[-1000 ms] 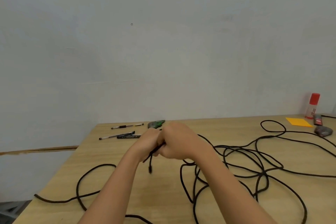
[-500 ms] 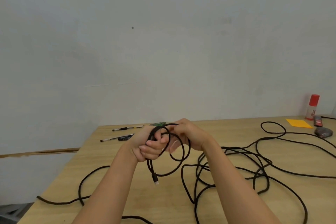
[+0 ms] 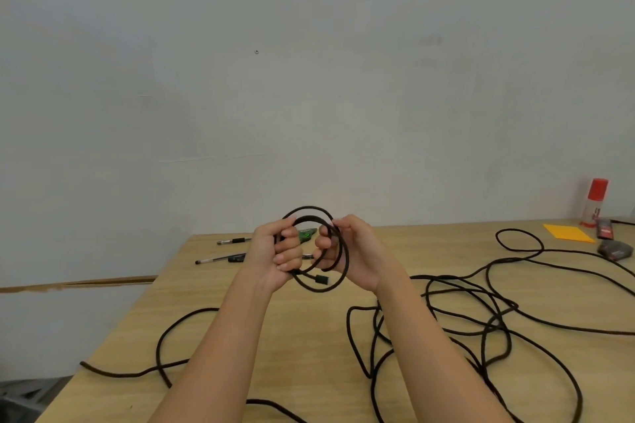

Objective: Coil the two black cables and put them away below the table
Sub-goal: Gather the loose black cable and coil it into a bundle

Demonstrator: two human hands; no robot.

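Observation:
Both my hands are raised above the wooden table (image 3: 309,336) and hold a small coil of black cable (image 3: 338,276) between them. My left hand (image 3: 278,252) grips the coil's left side, fingers curled round the strands. My right hand (image 3: 350,251) grips its right side. A plug end of the cable (image 3: 321,279) points inward at the bottom of the coil. The rest of the black cable (image 3: 481,330) lies in a loose tangle on the table to the right, and one long strand (image 3: 165,350) runs off the left edge.
Two pens (image 3: 220,259) and a green object (image 3: 305,234) lie near the table's far left. At the far right stand a red-capped glue stick (image 3: 594,203), an orange sticky note (image 3: 567,233) and small dark items (image 3: 615,249). A pale wall rises behind the table.
My hands rose and drew slightly apart. A single hanging loop with a dangling plug has become a tighter round coil of about two turns held at both sides.

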